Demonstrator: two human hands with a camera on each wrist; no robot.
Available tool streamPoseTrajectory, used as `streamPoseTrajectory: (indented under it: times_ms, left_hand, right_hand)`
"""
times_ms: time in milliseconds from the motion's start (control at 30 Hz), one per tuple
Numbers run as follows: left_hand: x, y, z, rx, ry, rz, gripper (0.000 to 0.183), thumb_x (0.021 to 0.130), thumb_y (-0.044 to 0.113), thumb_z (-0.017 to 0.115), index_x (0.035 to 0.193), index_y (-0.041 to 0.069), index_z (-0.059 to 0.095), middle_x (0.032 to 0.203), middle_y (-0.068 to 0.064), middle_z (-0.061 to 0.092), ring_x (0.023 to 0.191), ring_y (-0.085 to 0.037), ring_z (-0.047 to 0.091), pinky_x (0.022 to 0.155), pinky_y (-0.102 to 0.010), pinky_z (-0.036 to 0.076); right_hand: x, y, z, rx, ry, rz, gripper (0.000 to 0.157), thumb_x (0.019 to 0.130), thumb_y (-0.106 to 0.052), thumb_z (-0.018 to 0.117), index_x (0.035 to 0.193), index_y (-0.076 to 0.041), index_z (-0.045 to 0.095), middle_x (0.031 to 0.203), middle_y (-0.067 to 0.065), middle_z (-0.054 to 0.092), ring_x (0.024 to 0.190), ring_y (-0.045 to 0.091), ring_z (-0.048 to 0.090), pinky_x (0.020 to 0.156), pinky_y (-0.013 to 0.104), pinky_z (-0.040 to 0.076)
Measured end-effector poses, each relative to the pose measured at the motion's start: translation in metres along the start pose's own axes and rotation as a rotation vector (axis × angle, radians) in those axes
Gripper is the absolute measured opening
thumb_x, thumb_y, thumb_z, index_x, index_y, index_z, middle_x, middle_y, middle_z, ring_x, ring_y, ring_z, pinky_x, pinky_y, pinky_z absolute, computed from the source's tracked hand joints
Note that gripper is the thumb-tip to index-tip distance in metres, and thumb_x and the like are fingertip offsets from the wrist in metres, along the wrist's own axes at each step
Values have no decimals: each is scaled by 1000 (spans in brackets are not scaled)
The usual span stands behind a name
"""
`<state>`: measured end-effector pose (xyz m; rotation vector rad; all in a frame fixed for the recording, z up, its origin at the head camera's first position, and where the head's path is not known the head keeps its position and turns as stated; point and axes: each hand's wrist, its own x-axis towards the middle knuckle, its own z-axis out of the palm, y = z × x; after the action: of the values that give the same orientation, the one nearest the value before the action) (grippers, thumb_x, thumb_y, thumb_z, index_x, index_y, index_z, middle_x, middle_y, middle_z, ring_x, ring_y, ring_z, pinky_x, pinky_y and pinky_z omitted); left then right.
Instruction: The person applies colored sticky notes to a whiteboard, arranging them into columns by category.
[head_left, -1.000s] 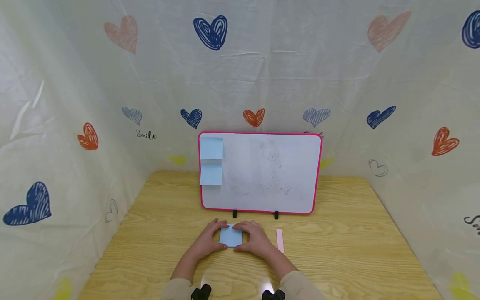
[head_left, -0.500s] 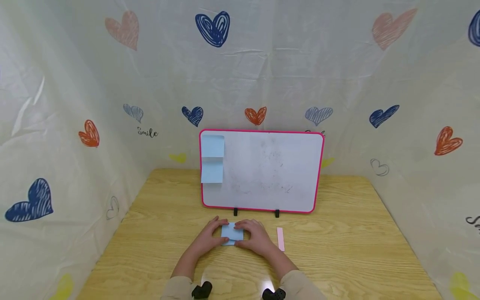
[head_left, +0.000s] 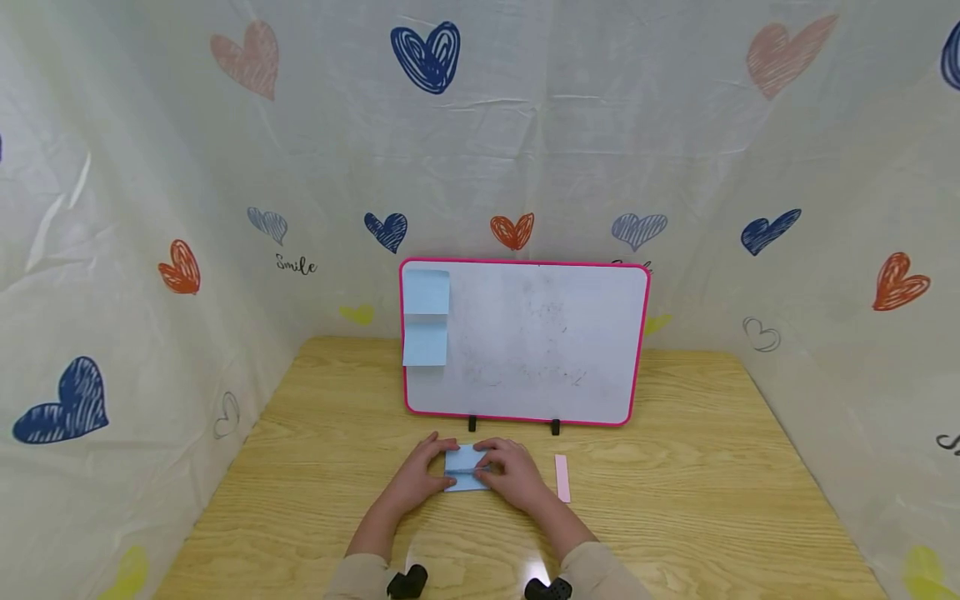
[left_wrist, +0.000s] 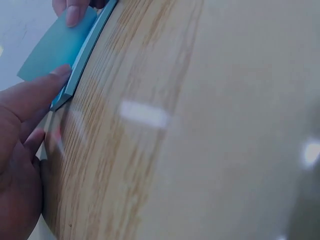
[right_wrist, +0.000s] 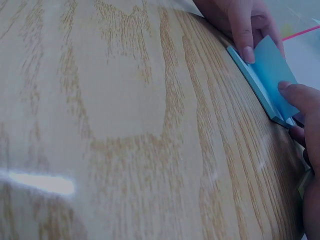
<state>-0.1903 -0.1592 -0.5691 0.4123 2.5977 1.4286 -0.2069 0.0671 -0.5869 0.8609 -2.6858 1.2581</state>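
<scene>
reference landmark: the whiteboard, standing on the desk. the pad of light blue notes lies on the desk in front of the whiteboard, near the left foot.

change of state: one second ago the top sheet lay flat on the pad. its near edge is now raised and stands across the middle of the pad, exposing the sheet below. the right hand has moved its thumb from the pad's near right corner to the raised edge. for the work in hand, this is judged a partial separation: the top sheet remains over the far part of the pad, and whether its bond has released there cannot be told.

hands: the left hand is part-opened around the left side of the pad and steadies it, thumb at the near side, fingers at the far side. the right hand is nearly closed, pinching the top sheet between thumb and fingertip.

unchanged: two blue notes on the whiteboard's left margin, one above the other; a pink strip on the desk in front of the whiteboard's right foot.
</scene>
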Motion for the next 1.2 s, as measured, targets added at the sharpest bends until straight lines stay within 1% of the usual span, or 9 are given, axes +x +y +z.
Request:
streamPoseTrajectory:
  times_ms: [200,367,467,600,700,767,900,1067,1200]
  left_hand:
    - [-1,-1,1,8,31,29,34,88,0,68,121,11,64,138,-15,53,141,-44,20,108,-65,21]
    - [-2,-1,2,-16,53,46,28,91,-2,63,116,11,67,135,-16,55,140,-46,22,107,-66,20]
    - [-3,-1,2,-28,74,103,24,92,1,62,114,10,67,133,-17,57,138,-48,25,105,-68,21]
    - [-4,-2,2,3,102,204,19,94,5,61,111,10,68,129,-18,59,134,-52,30,102,-69,25]
    - [-2,-3,2,5,99,178,16,94,6,61,106,10,71,129,-19,59,134,-51,30,104,-68,24]
    - [-1,-3,3,-7,93,122,14,94,5,62,102,10,72,130,-19,59,136,-50,29,106,-68,21]
    - [1,-4,4,19,91,62,13,94,6,62,100,9,74,130,-16,60,138,-46,29,108,-64,21]
    - [1,-2,5,17,93,58,16,91,2,65,102,10,73,131,-15,59,138,-44,28,109,-63,21]
    - [0,-2,5,28,87,59,24,87,3,70,111,10,71,132,-15,58,138,-45,28,108,-64,22]
  right_hand:
    - [0,0,0,37,12,38,5,85,-21,76,81,-21,72,119,-6,64,114,22,57,98,47,41]
    - [0,-2,-2,96,29,42,9,81,-18,80,86,-17,73,120,-1,64,112,25,58,96,44,44]
    - [0,-3,-3,123,39,49,15,79,-16,82,91,-14,73,122,2,62,108,24,60,93,39,48]
    - [0,-4,-4,115,39,63,20,79,-15,82,97,-11,74,125,5,60,103,21,61,88,34,51]
    - [1,-6,-4,101,35,78,20,81,-15,81,99,-10,74,125,7,59,101,21,61,86,33,52]
    - [2,-7,-5,106,31,100,16,82,-14,80,97,-10,74,124,7,60,101,21,61,85,33,52]
    - [3,-8,-5,118,30,139,7,84,-9,77,90,-10,73,120,6,61,100,23,62,86,34,52]
    - [3,-7,-4,109,51,153,3,85,-6,75,85,-8,72,116,6,63,101,24,63,85,34,52]
    - [3,-7,-3,111,67,162,4,86,-8,74,83,-8,71,114,5,64,104,26,61,86,36,52]
